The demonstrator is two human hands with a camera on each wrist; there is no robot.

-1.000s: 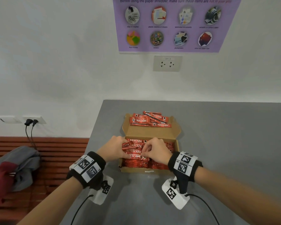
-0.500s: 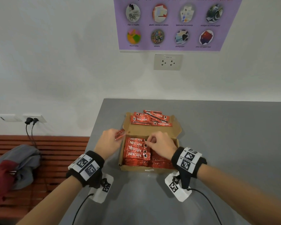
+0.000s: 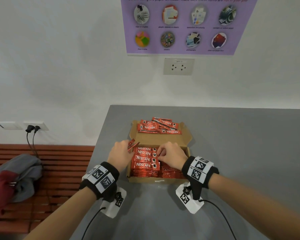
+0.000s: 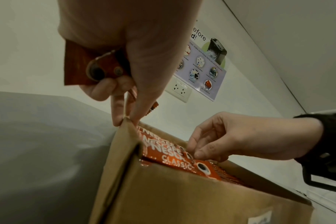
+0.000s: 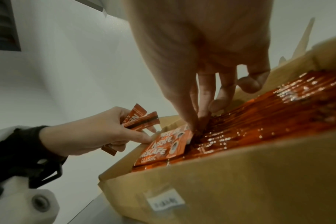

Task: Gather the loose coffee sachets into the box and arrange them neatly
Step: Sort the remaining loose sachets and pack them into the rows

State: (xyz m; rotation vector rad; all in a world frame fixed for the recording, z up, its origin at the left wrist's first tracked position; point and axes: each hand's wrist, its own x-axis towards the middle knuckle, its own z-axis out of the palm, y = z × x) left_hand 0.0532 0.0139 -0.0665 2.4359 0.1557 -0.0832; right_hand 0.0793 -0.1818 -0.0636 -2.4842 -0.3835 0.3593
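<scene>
Left hand [image 3: 120, 155]: at the left wall of the box [image 3: 146, 179], the grip closed round a few red sachets [image 3: 133, 145] whose ends stick out beyond the knuckles. In the left wrist view, thumb and forefinger also meet at the top edge of that cardboard wall.

Flat sachets [image 3: 145, 159]: just right of the left grip, inside the box. Four overlapping packets lie face up, lettering "NESCAFE CLASSIC", in a row from the far side to the near side.

Right hand [image 3: 172, 158]: right of that row, over the middle of the box. Fingers curled downward; grip narrow, thumb and forefinger tips pinching the right ends of the flat sachets, as the right wrist view shows.

Packed sachets [image 5: 274, 115]: right of and beneath the right grip, standing on edge in tight rows, filling the right half of the box.

Loose sachets [image 3: 158, 126]: beyond both grips, an untidy pile on the opened lid flap [image 3: 163, 137], which lies flat on the grey table [image 3: 241, 144].

Wrist bands: black, with printed square markers, one on each wrist, near side of the grips.
</scene>
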